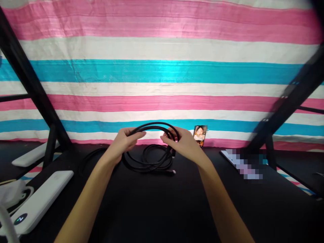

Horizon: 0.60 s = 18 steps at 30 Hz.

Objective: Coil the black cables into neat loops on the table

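Note:
A black cable [152,166] hangs in several round loops between my two hands. My left hand [124,141] is closed on the left side of the coil, thumb laid along the top. On the right side, my right hand [181,140] pinches the loops between thumb and fingers. Two plug ends show near the coil: one with a pale metal tip [173,172] at the lower right, another [173,154] just below my right hand. More black cable [92,157] lies on the table left of my left hand.
A black table [157,209] spreads beneath my arms. On the left are a white power bank [48,197], a white charger [11,192] and another white slab [31,155]. A phone [199,135] leans against the striped sheet [162,72]. A blurred flat item [240,163] lies right, by black frame posts [286,101].

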### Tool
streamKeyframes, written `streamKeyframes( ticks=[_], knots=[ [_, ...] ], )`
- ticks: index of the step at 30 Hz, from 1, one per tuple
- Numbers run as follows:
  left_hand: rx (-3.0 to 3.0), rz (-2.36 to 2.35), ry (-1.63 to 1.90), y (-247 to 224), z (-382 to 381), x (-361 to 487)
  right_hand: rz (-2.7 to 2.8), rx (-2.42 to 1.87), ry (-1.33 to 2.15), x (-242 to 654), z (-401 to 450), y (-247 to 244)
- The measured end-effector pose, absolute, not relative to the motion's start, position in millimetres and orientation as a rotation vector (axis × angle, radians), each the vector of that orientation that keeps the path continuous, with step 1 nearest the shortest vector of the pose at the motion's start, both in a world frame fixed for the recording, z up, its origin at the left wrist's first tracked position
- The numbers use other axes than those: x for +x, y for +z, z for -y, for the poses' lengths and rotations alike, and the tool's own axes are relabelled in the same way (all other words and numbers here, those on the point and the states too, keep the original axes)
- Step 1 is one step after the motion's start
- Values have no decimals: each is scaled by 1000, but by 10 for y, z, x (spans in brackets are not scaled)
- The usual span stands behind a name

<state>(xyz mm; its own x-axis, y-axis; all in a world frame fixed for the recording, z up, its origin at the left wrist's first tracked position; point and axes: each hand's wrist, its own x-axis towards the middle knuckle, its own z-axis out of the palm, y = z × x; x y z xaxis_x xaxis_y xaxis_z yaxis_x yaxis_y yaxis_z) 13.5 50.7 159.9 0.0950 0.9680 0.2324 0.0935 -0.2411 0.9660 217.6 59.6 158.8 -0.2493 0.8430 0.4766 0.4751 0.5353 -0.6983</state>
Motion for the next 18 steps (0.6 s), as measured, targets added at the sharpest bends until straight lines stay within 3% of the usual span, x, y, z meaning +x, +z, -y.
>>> streamKeyframes(
  ticks=[6, 11, 18],
  knots=[
    [1715, -1250, 1234, 1554, -451, 331, 1886, -943, 903, 2018, -414, 1663],
    [1798, -1226, 1070, 1540, -491, 211, 1740, -894, 773, 2161, -500, 1689],
    [1553, -1234, 1288, 1381, -652, 349, 1097, -724, 785, 2423, -461, 1831]
  ],
)
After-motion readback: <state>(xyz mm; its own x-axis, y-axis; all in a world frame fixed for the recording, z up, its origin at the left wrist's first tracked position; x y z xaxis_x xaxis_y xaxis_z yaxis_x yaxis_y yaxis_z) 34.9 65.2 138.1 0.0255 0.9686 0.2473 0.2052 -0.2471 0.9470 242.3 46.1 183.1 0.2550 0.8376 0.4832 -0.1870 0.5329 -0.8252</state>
